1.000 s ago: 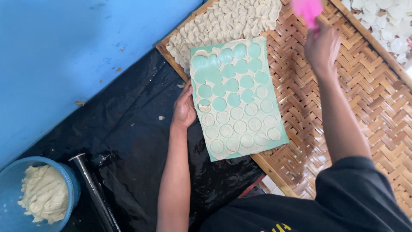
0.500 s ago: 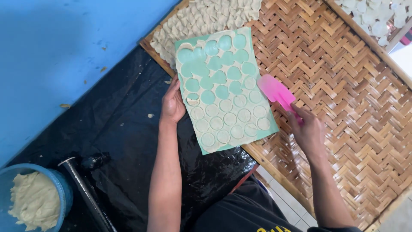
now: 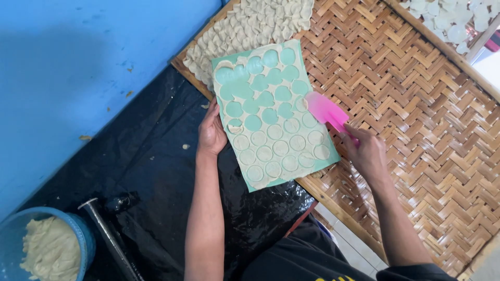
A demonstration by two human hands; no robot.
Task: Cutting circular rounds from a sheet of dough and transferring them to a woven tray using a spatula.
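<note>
The left hand [image 3: 212, 134] grips the green board [image 3: 273, 112] at nine o'clock. The right hand [image 3: 366, 151] fingers grasp a pink scraper [image 3: 325, 109] at three o'clock.

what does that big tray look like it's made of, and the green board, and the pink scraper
Tray: woven bamboo strips by the look, matt tan, herringbone weave with a wooden rim. Green board: probably plastic, thin, smooth, flat mint colour, coated with pale dough. Pink scraper: likely plastic or silicone, smooth, slightly translucent blade, held in the right hand.
</note>
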